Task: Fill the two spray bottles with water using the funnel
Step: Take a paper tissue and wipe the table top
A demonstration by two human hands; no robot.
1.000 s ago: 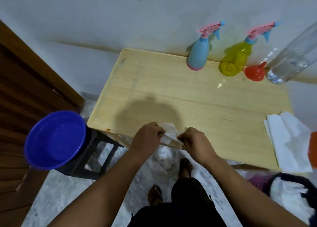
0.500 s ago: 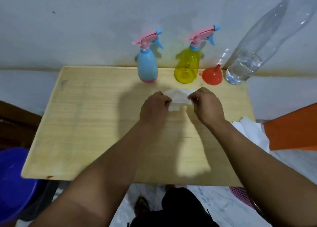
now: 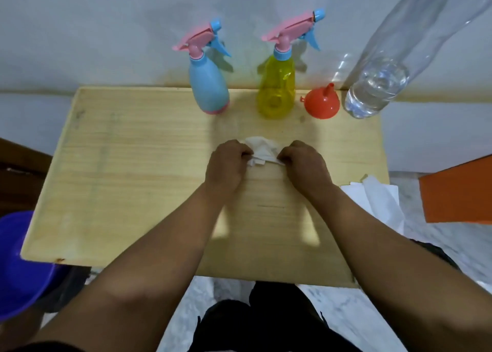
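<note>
A blue spray bottle (image 3: pixel 209 88) and a yellow spray bottle (image 3: pixel 277 90), both with pink trigger heads, stand at the back of the wooden table (image 3: pixel 133 181) by the wall. An orange funnel (image 3: pixel 322 104) rests mouth-down to the right of the yellow one, spout up. Beside it stands a tall clear plastic bottle (image 3: pixel 378 85) with water in its lower part. My left hand (image 3: pixel 229 162) and my right hand (image 3: pixel 303 162) both grip a crumpled white tissue (image 3: pixel 262 150) between them, over the table's middle, in front of the bottles.
A stack of white tissues (image 3: pixel 378 199) lies at the table's right edge. An orange object (image 3: pixel 458 192) is at the far right. A blue basin (image 3: pixel 18 266) sits low at the left, beside the table. Marble floor shows below.
The view swung from the table's front edge toward the wall. My hands, still gripping the tissue, moved from the front edge to the table's middle, closer to the bottles.
</note>
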